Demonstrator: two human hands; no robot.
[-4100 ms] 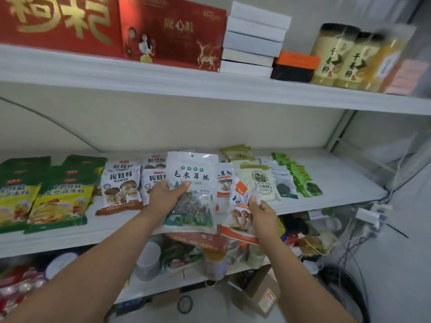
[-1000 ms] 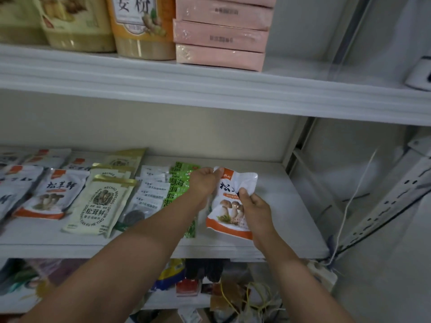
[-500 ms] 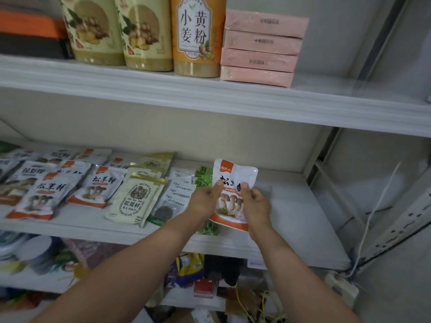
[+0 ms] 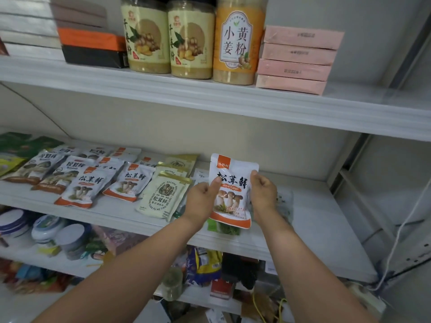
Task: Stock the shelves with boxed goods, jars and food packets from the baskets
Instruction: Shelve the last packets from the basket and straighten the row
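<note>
Holding a mushroom packet (image 4: 233, 192) upright over the right part of the middle shelf (image 4: 321, 220), long axis vertical, print facing near. Pinched at mid-height on both edges: left hand (image 4: 200, 199) on the left edge, thumb across the front; right hand (image 4: 263, 194) on the right edge, fingers (image 4: 255, 177) curled round it. Equally near on either side. Under its bottom edge, a green packet (image 4: 225, 228) lying flat; just left, a beige packet (image 4: 163, 197). Further right, bare white shelf, probably room enough to lay it flat; ample headroom beneath the upper shelf (image 4: 210, 101).
</note>
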